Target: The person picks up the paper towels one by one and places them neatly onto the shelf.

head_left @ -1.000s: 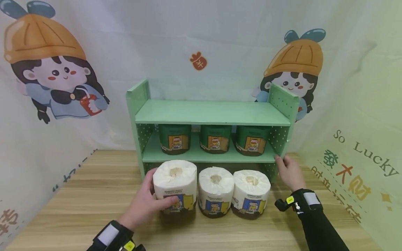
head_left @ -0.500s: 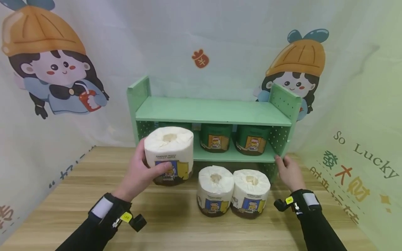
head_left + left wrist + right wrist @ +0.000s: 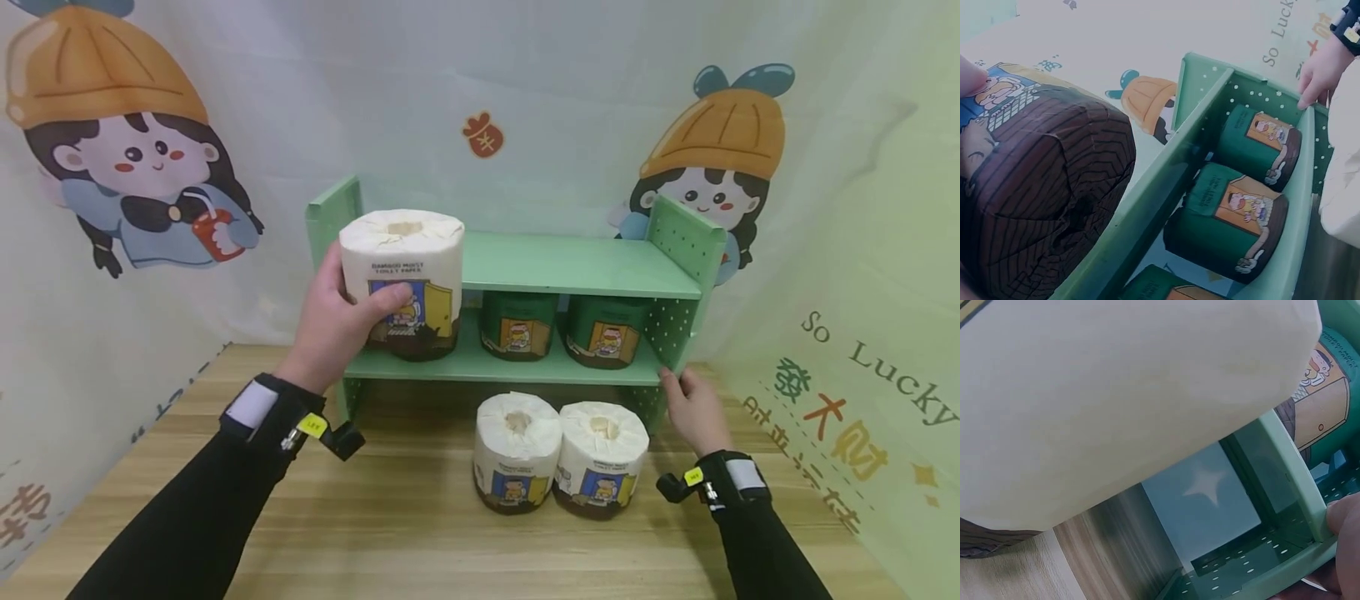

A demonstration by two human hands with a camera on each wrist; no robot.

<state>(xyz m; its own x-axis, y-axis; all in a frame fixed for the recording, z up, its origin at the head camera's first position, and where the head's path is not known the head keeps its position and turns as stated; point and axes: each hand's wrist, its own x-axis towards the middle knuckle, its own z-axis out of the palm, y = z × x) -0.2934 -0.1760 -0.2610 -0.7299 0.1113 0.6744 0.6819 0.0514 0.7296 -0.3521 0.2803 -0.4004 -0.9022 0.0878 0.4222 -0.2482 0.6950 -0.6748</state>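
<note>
My left hand (image 3: 330, 321) grips a white-wrapped toilet paper roll (image 3: 420, 267), its thumb across the printed front. The roll is upright in the air before the left part of the green shelf (image 3: 577, 265), with its top above the upper board. In the left wrist view the brown wood-print underside of this toilet paper roll (image 3: 1054, 181) shows. My right hand (image 3: 696, 412) holds the front edge of the shelf's right side panel; in the right wrist view the thumb (image 3: 1344, 515) lies on that edge. Two more white rolls (image 3: 517, 429) (image 3: 603, 433) stand side by side on the table.
Green-wrapped rolls (image 3: 519, 327) (image 3: 606, 332) stand on the middle board; the held roll covers the board's left part. The wooden table (image 3: 390, 533) runs under the shelf. A printed cloth (image 3: 420, 108) hangs behind and at both sides.
My left hand has lifted the toilet paper roll from beside the other two white rolls, up past the middle board to the upper board's height. The right hand keeps its place on the shelf.
</note>
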